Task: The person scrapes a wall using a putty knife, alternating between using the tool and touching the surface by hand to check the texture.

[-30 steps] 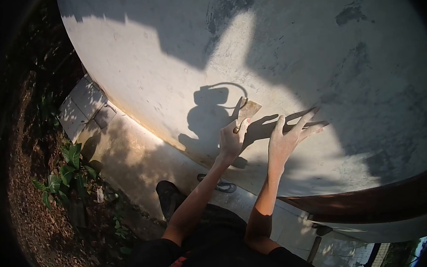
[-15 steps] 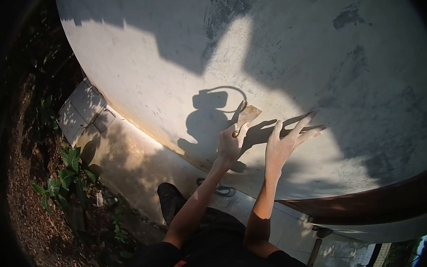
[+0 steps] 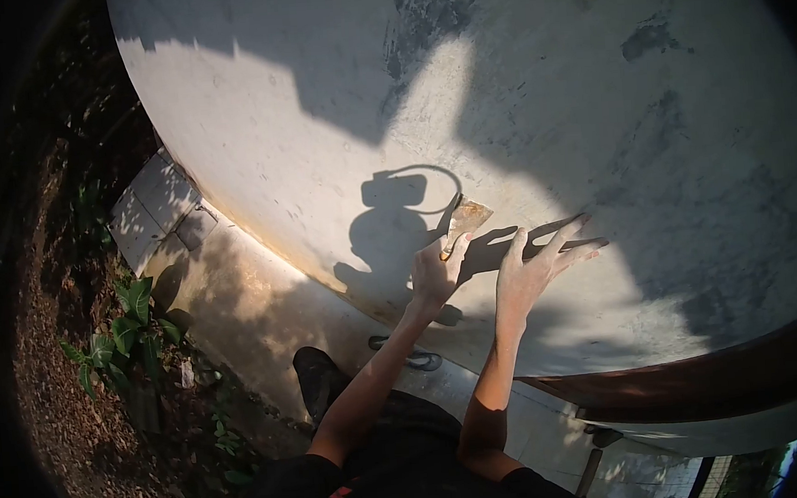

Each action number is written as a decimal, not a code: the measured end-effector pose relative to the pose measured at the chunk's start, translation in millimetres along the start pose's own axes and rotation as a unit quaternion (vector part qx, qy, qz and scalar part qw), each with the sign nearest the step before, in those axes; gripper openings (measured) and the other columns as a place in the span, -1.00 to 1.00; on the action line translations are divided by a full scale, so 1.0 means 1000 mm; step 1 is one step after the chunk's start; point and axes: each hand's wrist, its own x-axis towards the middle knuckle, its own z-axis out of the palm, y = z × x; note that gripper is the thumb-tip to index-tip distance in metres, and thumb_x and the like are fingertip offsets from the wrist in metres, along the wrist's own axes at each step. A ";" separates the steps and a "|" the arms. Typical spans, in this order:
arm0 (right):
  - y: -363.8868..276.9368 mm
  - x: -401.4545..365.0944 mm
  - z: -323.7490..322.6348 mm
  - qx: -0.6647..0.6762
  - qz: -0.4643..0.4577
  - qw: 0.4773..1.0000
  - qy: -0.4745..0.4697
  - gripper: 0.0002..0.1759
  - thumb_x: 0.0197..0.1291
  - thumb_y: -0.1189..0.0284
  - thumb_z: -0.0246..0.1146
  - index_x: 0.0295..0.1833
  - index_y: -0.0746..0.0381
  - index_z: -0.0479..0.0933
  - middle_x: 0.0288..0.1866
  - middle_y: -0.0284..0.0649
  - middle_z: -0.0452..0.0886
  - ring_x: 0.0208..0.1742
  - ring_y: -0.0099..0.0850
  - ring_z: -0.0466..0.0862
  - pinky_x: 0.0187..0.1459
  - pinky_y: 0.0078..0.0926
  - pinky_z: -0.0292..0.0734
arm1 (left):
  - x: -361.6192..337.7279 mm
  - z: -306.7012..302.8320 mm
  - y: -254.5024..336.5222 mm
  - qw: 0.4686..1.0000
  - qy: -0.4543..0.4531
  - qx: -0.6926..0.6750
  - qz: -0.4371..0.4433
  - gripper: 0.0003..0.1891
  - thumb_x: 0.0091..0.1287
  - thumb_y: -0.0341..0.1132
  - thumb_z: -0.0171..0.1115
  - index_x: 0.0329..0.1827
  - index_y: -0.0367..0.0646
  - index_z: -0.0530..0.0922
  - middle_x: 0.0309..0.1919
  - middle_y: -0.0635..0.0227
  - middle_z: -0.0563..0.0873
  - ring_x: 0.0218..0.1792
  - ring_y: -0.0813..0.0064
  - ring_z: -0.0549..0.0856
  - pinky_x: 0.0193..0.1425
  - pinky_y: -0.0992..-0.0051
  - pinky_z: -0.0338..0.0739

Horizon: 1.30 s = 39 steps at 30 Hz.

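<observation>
My left hand (image 3: 435,274) is closed around the handle of a putty knife (image 3: 467,217). The knife's flat blade, streaked with brown, points up and away from me close to the pale plastered wall (image 3: 534,76). To its right, my right hand (image 3: 532,273) has its fingers spread, palm side towards the wall, with nothing in it. Whitish dust coats both hands. Their dark shadows fall on the wall right beside the fingers.
Grey patches (image 3: 650,37) mark the wall. A paved ledge (image 3: 255,294) runs along its foot, with a sandal (image 3: 419,360) beside my shoe (image 3: 318,377). Leafy plants (image 3: 125,330) grow at left. A brown band (image 3: 699,381) edges the wall at lower right.
My left hand has shifted slightly right and down, and the putty knife's blade has turned so that more of its brown-streaked face shows. My right hand stays almost in place.
</observation>
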 end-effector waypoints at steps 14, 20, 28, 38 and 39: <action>-0.003 0.001 -0.007 0.000 -0.001 1.000 -0.017 -0.03 0.29 0.34 0.28 0.65 0.09 -0.18 0.60 0.32 -0.50 0.61 0.28 -0.40 0.53 0.17 -0.17 | 0.008 0.008 0.015 0.999 -0.017 -0.016 -0.034 -0.57 0.40 0.00 0.27 -0.25 -0.30 0.68 -0.65 0.10 0.54 -0.62 0.53 0.48 -0.49 0.35 0.38; -0.001 0.000 -0.006 0.002 0.007 1.000 -0.029 -0.04 0.29 0.35 0.27 0.65 0.07 -0.17 0.61 0.28 -0.53 0.61 0.26 -0.41 0.54 0.16 -0.18 | -0.005 0.004 0.012 0.994 0.000 0.011 -0.104 -0.56 0.39 0.01 0.27 -0.26 -0.30 0.67 -0.62 0.10 0.59 -0.62 0.45 0.55 -0.46 0.33 0.42; 0.009 -0.001 -0.005 -0.005 0.001 1.000 -0.029 -0.05 0.29 0.33 0.28 0.65 0.09 -0.14 0.61 0.29 -0.49 0.63 0.22 -0.40 0.55 0.12 -0.18 | 0.018 -0.001 0.060 0.995 -0.007 0.080 -0.051 -0.53 0.39 0.03 0.25 -0.35 -0.31 0.65 -0.65 0.06 0.60 -0.63 0.12 0.57 -0.46 0.25 0.42; 0.004 -0.001 -0.007 -0.005 -0.021 1.000 -0.013 -0.02 0.25 0.36 0.30 0.65 0.09 -0.13 0.62 0.26 -0.48 0.63 0.23 -0.38 0.55 0.11 -0.18 | 0.026 -0.005 0.091 0.997 0.015 0.075 -0.002 -0.57 0.37 0.03 0.27 -0.39 -0.23 0.65 -0.56 -0.02 0.64 -0.43 -0.14 0.60 -0.39 0.23 0.46; 0.004 -0.001 -0.007 0.000 -0.011 1.000 -0.017 -0.02 0.24 0.36 0.31 0.65 0.09 -0.13 0.62 0.26 -0.48 0.63 0.23 -0.38 0.55 0.11 -0.18 | 0.029 -0.006 0.096 0.998 -0.004 0.070 -0.001 -0.57 0.37 0.03 0.27 -0.38 -0.23 0.65 -0.56 -0.01 0.63 -0.42 -0.14 0.60 -0.39 0.22 0.46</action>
